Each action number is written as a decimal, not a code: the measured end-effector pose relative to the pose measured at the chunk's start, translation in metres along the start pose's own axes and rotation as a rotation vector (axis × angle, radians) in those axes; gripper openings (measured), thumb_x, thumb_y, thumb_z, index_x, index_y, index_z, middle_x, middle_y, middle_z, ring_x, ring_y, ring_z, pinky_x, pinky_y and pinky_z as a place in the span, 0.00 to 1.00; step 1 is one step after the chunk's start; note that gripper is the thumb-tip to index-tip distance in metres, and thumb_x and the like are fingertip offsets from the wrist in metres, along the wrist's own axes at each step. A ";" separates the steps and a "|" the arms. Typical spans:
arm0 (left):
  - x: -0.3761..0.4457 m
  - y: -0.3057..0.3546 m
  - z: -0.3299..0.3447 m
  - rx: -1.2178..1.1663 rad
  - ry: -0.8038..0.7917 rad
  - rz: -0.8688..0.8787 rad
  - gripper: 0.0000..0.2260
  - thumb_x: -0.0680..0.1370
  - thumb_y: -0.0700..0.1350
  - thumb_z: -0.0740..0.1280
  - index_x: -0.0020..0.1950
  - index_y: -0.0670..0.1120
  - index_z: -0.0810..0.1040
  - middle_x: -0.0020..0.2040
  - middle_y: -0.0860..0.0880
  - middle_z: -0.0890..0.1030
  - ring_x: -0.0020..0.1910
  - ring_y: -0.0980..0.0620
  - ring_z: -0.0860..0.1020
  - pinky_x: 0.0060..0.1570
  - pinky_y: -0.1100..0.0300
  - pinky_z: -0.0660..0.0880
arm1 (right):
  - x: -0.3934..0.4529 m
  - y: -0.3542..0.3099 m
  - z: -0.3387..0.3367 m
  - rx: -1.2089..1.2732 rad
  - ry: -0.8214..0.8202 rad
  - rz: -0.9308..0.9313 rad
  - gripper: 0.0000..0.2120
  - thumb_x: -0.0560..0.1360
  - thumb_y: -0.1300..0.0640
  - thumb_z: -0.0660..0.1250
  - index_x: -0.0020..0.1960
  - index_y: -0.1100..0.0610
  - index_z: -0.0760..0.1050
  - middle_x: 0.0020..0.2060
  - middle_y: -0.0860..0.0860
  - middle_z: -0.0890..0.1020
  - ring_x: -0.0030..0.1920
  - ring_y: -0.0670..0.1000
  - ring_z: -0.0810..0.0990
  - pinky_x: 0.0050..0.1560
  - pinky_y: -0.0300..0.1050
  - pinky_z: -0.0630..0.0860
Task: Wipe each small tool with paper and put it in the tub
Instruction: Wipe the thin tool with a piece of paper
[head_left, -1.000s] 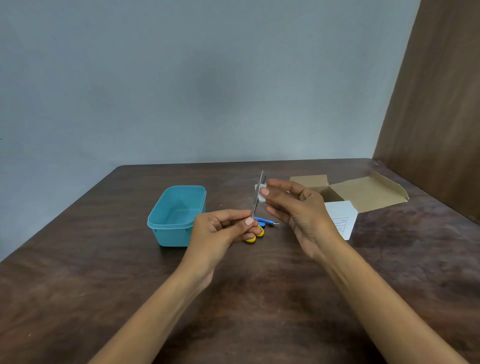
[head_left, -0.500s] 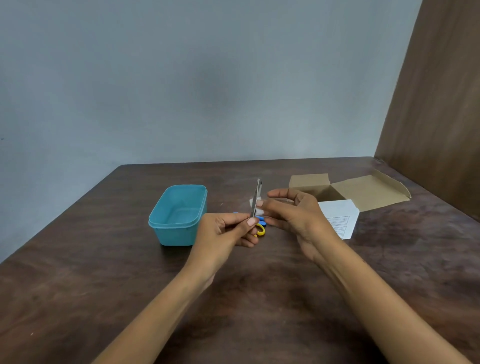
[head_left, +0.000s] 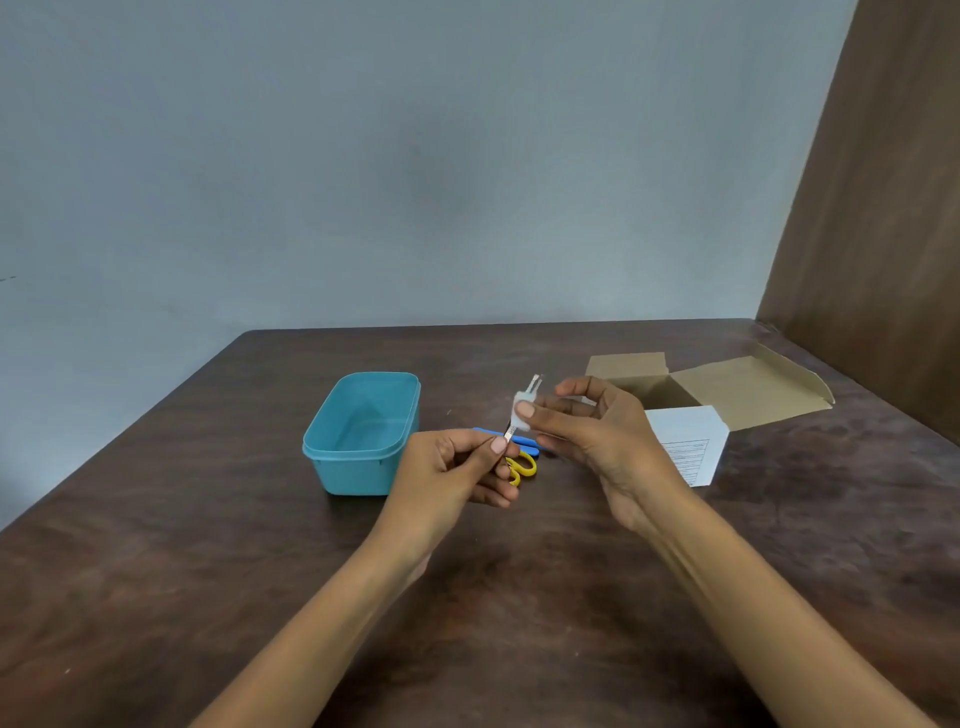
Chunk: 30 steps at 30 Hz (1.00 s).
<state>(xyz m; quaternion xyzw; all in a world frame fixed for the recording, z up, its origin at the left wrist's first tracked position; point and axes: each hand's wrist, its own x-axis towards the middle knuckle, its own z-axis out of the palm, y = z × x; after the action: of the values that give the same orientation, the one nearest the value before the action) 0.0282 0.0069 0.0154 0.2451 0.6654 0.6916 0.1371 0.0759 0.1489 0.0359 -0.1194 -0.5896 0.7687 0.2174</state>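
From the head view, the left hand (head_left: 457, 467) is pinching the lower end of a thin, flat, silvery metal tool (head_left: 522, 410) between thumb and forefinger, holding it tilted, its forked-looking tip pointing up and away, above the dark brown wooden bench (head_left: 208, 571). The right hand (head_left: 597, 436) is pinching a small white wad of paper (head_left: 521, 410) round the tool's upper shaft, just below the tip, with thumb on the near side and the other fingers curled behind.

The tool is looking light, stiff and narrow, and its bare metal is probably slick, so I judge the ridged lower end, where the left hand is already gripping, to be the safest hold; the tip may be sharp and is best touched only through the paper. The paper is soft and will tear if dragged hard over an edge.

The open, rectangular teal plastic tub (head_left: 361, 434) is sitting on the bench just left of the left hand, and nothing is showing inside it, so the task seems early. Behind the hands, a blue-handled tool (head_left: 519, 441) and small yellow-handled scissors (head_left: 524, 465) are lying on the bench, partly hidden, apparently waiting their turn. Further right, an opened flat brown cardboard box (head_left: 727, 389) is lying with a white printed paper sheet (head_left: 685, 447) resting against its front.
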 end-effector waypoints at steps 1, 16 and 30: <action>0.000 0.000 0.000 0.007 0.001 0.010 0.08 0.78 0.37 0.64 0.44 0.38 0.82 0.27 0.51 0.79 0.27 0.55 0.79 0.29 0.65 0.77 | 0.000 -0.001 -0.001 -0.001 0.012 -0.007 0.18 0.63 0.66 0.77 0.46 0.57 0.72 0.39 0.54 0.85 0.38 0.48 0.84 0.38 0.39 0.80; -0.001 -0.005 0.002 0.182 0.067 0.143 0.07 0.77 0.41 0.67 0.41 0.45 0.82 0.31 0.46 0.83 0.31 0.52 0.83 0.29 0.65 0.77 | 0.000 -0.003 0.000 0.008 0.091 -0.038 0.20 0.61 0.65 0.78 0.46 0.56 0.71 0.32 0.49 0.85 0.35 0.47 0.81 0.35 0.37 0.78; 0.001 -0.008 0.001 0.227 0.129 0.187 0.06 0.76 0.44 0.68 0.45 0.44 0.84 0.33 0.48 0.84 0.35 0.55 0.83 0.31 0.66 0.77 | 0.000 0.001 0.000 0.003 0.080 -0.027 0.19 0.61 0.63 0.79 0.45 0.55 0.71 0.33 0.50 0.85 0.33 0.46 0.81 0.34 0.36 0.76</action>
<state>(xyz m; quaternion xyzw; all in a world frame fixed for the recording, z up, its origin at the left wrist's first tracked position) 0.0269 0.0093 0.0075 0.2748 0.7212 0.6359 0.0004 0.0755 0.1488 0.0346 -0.1415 -0.5807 0.7612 0.2516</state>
